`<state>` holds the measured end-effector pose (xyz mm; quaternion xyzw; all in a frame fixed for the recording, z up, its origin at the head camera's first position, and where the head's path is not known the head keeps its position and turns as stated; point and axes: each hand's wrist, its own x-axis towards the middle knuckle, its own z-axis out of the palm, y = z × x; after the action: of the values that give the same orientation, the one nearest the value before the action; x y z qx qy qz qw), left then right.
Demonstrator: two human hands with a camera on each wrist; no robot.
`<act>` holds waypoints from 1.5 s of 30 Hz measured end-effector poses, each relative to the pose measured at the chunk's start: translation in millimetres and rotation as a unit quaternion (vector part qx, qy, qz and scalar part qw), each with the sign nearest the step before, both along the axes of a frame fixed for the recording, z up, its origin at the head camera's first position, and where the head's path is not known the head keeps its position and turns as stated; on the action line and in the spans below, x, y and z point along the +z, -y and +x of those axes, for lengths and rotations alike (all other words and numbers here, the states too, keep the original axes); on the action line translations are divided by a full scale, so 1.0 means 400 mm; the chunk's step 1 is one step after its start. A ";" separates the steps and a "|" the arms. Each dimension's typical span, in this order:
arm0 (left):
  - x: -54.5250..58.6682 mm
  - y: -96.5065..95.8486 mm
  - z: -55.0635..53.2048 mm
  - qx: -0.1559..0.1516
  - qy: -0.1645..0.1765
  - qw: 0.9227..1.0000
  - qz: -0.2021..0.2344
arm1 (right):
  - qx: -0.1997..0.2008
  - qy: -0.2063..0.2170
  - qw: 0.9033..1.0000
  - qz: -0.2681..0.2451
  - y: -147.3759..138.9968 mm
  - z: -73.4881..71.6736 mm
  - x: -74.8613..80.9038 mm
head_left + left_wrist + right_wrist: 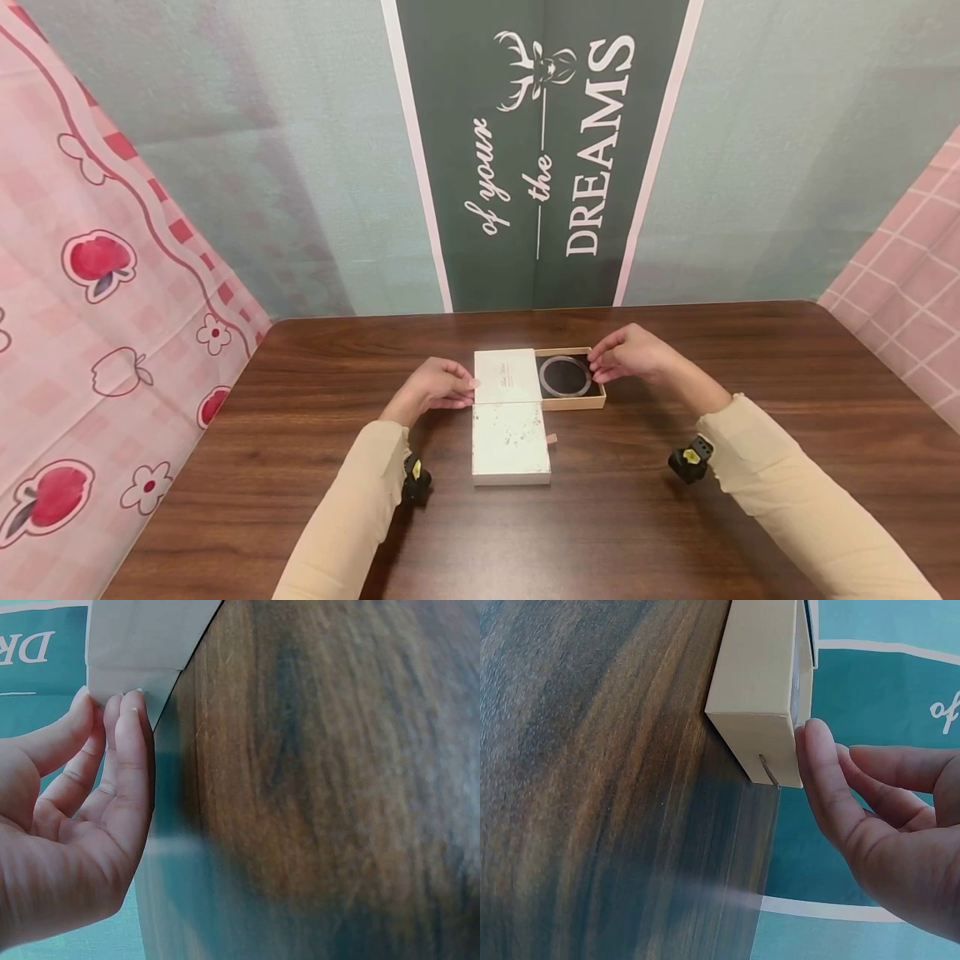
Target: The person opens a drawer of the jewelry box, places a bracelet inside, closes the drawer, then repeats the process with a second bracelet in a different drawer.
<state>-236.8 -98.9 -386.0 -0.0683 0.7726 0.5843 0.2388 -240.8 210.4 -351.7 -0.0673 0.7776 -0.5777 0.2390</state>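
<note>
A white jewelry box (pixel 506 375) lies in two adjoining halves, the far one printed with small script, the near one (pixel 510 437) speckled on top. From the far half a cream drawer (pixel 573 403) sticks out to the right. Inside it, a clear bangle (pixel 543 385) rests on black padding. My left hand (pixel 438 385) pinches the far half's left end, thumb on top and fingers along the side. At the drawer's right end is my right hand (pixel 633 354), its fingertips touching the rim, thumb apart in the right wrist view.
The box stands on a brown wooden table (pixel 622 517). A small pink ribbon tab (pixel 552 439) pokes out of the near half's right side. Behind the table hangs a green cloth (pixel 495 275) with white lettering; a pink patterned cloth (pixel 150 333) hangs at the left.
</note>
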 end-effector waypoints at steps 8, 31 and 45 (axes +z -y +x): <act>0.000 -0.001 0.000 0.001 -0.001 1.000 0.006 | -0.013 -0.012 1.000 0.013 -0.006 -0.004 0.002; 0.002 0.000 0.002 0.004 0.001 1.000 0.005 | -0.029 0.007 1.000 0.007 -0.059 -0.018 -0.015; -0.001 0.002 0.000 0.001 -0.004 1.000 0.001 | -0.045 0.045 0.998 0.003 -0.064 -0.015 -0.043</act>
<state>-236.8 -99.8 -386.3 -0.0665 0.7727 0.5858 0.2352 -246.8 236.0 -368.7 -0.0055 0.7699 -0.5883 0.2471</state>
